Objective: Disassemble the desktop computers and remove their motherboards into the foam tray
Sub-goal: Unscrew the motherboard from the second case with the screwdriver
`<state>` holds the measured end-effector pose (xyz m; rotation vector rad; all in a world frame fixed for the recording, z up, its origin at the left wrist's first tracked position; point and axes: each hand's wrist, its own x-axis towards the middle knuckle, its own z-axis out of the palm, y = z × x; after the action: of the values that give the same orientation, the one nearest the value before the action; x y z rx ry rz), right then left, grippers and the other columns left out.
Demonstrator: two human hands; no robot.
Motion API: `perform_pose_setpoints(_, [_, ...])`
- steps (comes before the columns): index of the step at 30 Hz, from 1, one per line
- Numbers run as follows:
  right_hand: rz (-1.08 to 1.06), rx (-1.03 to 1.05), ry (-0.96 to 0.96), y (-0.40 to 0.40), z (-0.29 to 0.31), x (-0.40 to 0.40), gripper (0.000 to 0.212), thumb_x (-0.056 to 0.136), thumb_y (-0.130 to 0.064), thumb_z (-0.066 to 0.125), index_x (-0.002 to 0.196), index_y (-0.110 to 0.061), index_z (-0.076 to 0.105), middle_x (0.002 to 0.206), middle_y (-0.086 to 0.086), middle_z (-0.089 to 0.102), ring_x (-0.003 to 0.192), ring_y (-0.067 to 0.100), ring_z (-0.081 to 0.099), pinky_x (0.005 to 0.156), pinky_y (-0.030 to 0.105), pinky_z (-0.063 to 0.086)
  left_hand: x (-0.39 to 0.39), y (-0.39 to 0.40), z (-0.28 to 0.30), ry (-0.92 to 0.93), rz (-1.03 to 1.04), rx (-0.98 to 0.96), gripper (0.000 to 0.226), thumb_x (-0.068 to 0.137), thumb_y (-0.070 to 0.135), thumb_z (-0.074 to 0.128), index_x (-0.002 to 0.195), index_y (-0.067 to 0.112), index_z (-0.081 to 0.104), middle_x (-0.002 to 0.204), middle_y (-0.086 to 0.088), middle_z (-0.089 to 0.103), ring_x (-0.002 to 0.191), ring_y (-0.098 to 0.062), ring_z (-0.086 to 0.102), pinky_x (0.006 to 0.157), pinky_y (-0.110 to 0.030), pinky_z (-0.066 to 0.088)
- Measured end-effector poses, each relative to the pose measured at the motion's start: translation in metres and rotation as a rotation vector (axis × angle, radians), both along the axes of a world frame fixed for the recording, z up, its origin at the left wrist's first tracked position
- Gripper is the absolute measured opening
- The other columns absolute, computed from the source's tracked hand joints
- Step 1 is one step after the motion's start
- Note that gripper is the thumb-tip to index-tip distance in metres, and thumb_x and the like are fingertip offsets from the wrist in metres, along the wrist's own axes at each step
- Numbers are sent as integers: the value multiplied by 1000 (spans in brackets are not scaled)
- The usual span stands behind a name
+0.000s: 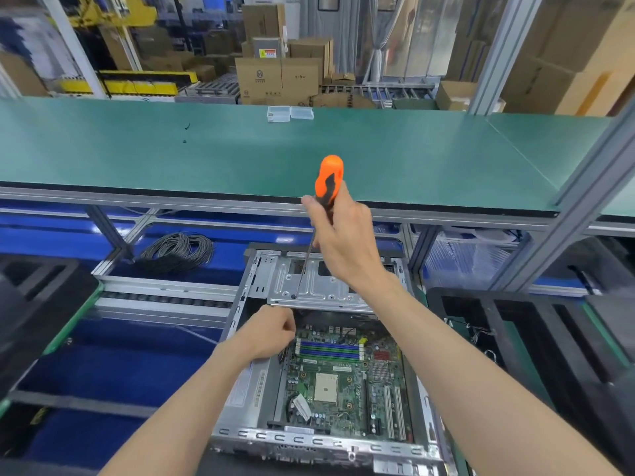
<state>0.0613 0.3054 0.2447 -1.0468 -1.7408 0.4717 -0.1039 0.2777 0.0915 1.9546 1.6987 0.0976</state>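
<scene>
An opened desktop case (240,389) lies in front of me with its green motherboard (343,383) exposed inside. A silver drive-bay bracket (323,286) spans the far end of the case. My right hand (343,242) grips an orange and black screwdriver (330,176) upright, and the tip of its long shaft rests on the bracket's near left corner. My left hand (271,333) sits with curled fingers at the bracket's near edge, above the motherboard's top left corner; whether it holds anything is hidden.
A green shelf (240,156) runs across above, with two small clear plastic boxes (290,113) at its far edge. A coil of black cable (178,249) lies to the left. Black foam trays (515,338) stand right, and another (37,290) left. Cardboard boxes fill the background.
</scene>
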Motion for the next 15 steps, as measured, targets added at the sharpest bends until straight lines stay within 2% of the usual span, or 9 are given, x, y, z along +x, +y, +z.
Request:
perform_pose_setpoints(5, [-53, 77, 15, -11, 9, 17, 26, 103, -34, 49, 93, -10, 45, 54, 9, 54, 50, 29, 52, 56, 48, 45, 3, -11, 1, -295, 143, 135, 22, 88, 2, 62, 76, 21, 64, 76, 4, 72, 74, -9, 69, 69, -28, 58])
perform_pose_setpoints(8, [-54, 64, 13, -18, 6, 22, 25, 104, -32, 49, 94, -9, 45, 56, 10, 54, 50, 30, 53, 55, 50, 46, 11, -13, 5, -616, 266, 121, 21, 86, -9, 60, 78, 11, 62, 76, -2, 73, 71, -13, 69, 69, -27, 57])
perform_pose_setpoints(10, [-57, 56, 28, -22, 5, 24, 24, 104, -31, 49, 94, -9, 44, 57, 11, 54, 50, 31, 54, 54, 51, 46, 16, -13, 8, -1060, 410, 1, 24, 84, -17, 49, 80, 5, 58, 70, -8, 63, 62, -18, 58, 63, -25, 50])
perform_pose_setpoints(12, [-65, 57, 29, -24, 4, 26, 24, 104, -31, 49, 94, -9, 44, 57, 12, 54, 50, 32, 54, 54, 51, 46, 19, -16, 13, -1535, 548, -150, 25, 77, -14, 39, 75, 5, 55, 59, -5, 44, 49, -13, 38, 47, -22, 35])
perform_pose_setpoints(13, [-66, 58, 27, -26, 4, 26, 24, 104, -31, 49, 93, -9, 44, 57, 11, 54, 50, 31, 54, 54, 50, 46, 20, -17, 15, -1669, 598, -183, 23, 73, -8, 37, 69, 7, 53, 55, -1, 36, 44, -11, 29, 40, -21, 28])
perform_pose_setpoints(14, [-64, 61, 25, -27, 4, 26, 24, 104, -31, 49, 93, -10, 45, 58, 11, 54, 50, 31, 54, 54, 50, 45, 22, -19, 16, -1715, 638, -189, 22, 70, -4, 36, 63, 10, 51, 51, 2, 32, 41, -9, 23, 36, -20, 22])
perform_pose_setpoints(15, [-61, 63, 21, -28, 4, 25, 25, 104, -32, 49, 93, -10, 45, 58, 11, 54, 50, 31, 53, 54, 50, 45, 23, -21, 18, -1686, 659, -177, 23, 71, -1, 36, 58, 12, 50, 48, 3, 29, 39, -8, 20, 34, -19, 18])
